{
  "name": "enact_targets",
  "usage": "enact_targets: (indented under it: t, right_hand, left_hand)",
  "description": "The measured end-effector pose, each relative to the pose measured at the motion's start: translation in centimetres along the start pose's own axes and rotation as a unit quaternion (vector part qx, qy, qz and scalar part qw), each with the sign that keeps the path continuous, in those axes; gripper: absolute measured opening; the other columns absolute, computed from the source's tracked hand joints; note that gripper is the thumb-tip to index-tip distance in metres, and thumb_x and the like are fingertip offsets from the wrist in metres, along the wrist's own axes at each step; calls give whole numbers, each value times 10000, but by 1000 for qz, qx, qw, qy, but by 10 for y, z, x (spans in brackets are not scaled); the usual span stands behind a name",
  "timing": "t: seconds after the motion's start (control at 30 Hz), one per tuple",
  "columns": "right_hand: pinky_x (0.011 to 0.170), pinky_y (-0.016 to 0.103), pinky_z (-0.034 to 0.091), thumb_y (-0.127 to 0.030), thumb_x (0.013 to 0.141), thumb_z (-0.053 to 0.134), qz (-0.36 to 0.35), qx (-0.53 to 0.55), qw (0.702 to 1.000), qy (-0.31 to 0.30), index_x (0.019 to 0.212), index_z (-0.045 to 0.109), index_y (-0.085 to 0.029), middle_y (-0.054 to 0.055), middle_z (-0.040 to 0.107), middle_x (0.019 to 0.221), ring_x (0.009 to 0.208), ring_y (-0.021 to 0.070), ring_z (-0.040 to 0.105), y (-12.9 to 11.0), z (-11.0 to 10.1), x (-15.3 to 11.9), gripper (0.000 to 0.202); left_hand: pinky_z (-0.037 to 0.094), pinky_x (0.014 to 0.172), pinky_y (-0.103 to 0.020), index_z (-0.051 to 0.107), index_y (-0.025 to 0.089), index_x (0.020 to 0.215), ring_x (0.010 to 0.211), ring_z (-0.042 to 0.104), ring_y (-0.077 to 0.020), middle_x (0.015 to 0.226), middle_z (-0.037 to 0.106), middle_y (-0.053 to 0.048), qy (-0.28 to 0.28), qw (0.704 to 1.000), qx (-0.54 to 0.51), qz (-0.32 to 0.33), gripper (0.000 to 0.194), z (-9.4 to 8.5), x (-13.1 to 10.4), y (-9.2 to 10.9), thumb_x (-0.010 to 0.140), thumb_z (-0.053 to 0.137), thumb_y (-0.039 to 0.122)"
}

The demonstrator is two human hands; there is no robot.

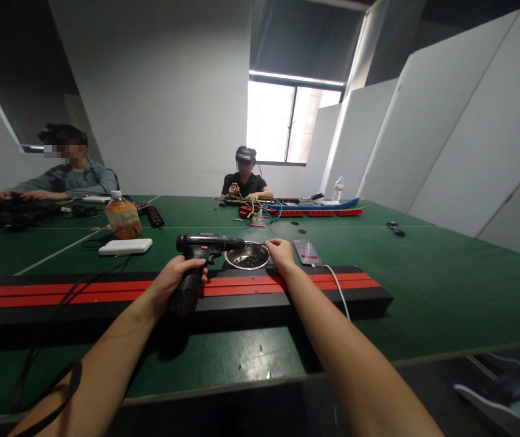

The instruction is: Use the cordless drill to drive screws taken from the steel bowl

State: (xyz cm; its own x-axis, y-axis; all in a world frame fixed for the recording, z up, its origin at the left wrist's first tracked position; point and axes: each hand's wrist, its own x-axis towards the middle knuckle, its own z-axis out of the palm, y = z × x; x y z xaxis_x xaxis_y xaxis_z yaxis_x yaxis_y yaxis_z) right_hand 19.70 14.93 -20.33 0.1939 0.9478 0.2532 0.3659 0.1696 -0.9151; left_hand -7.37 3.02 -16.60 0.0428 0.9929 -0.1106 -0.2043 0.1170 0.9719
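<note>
My left hand (pixel 181 274) is wrapped round the handle of a black cordless drill (pixel 205 243), whose chuck points right. The thumb and fingers of my right hand (pixel 280 252) are pinched together at the tip of the drill's bit; whatever is between them is too small to make out. Just below the bit stands a round metal bowl (pixel 266 262) with many small dark pieces, which look like screws. A long black beam with a red strip (pixel 236 286) lies across the table under both hands, in front of the bowl.
A phone (pixel 307 252) with a white cable lies right of the bowl. On the left are a white power bank (pixel 125 246) and an orange drink bottle (pixel 123 217). Two people sit across the green table (pixel 446 273), one beside coloured wires (pixel 260 211).
</note>
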Motion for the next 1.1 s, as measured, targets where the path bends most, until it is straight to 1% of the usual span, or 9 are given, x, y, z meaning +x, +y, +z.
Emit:
enact_targets:
  t: [0.13, 0.27, 0.47, 0.63, 0.83, 1.1]
  right_hand:
    - [722, 260, 475, -327, 751, 570, -4, -4, 1000, -7, 819, 763, -142, 66, 751, 813, 766, 198, 674, 0, 0, 0, 276]
    - [703, 257, 465, -347, 764, 567, -6, -13, 1000, -13, 801, 761, -137, 59, 740, 772, 734, 194, 663, -1, 0, 0, 288]
    - [698, 254, 448, -336, 759, 576, -3, -10, 1000, -8, 802, 761, -140, 52, 732, 752, 718, 187, 648, -1, 0, 0, 273]
    - [666, 251, 424, -360, 769, 548, -11, -11, 1000, -3, 775, 745, -141, 41, 712, 723, 693, 182, 625, 0, 0, 0, 294]
    - [653, 250, 400, -378, 759, 546, -10, -12, 1000, -5, 746, 730, -153, 35, 699, 710, 685, 176, 609, 1, 0, 0, 292]
    - [608, 255, 345, -388, 719, 575, -7, 4, 1000, 6, 667, 683, -159, 0, 613, 599, 615, 149, 533, 1, -1, 0, 259]
  left_hand:
    - [558, 486, -264, 648, 107, 761, 546, 679, -183, 665, 690, -91, 2, 1000, 6, -2, 152, 0, 0, 0, 727, 760, 205]
    - [564, 503, -267, 645, 107, 787, 551, 678, -173, 693, 692, -82, -1, 1000, -1, 2, 163, 0, 0, 0, 728, 763, 204]
    - [570, 516, -274, 632, 108, 807, 560, 681, -174, 703, 692, -77, 6, 1000, -6, 1, 162, 1, -2, 0, 737, 753, 190]
    - [561, 510, -260, 624, 106, 809, 557, 681, -172, 692, 689, -78, 8, 1000, -10, -11, 151, 1, -2, 1, 749, 741, 181]
    - [562, 511, -264, 632, 98, 799, 555, 676, -171, 693, 688, -84, 10, 1000, -8, -6, 135, 2, -4, 2, 754, 732, 178]
    - [553, 489, -263, 627, 89, 802, 544, 665, -166, 675, 680, -85, 20, 1000, 0, -19, 97, 7, -9, 6, 777, 692, 157]
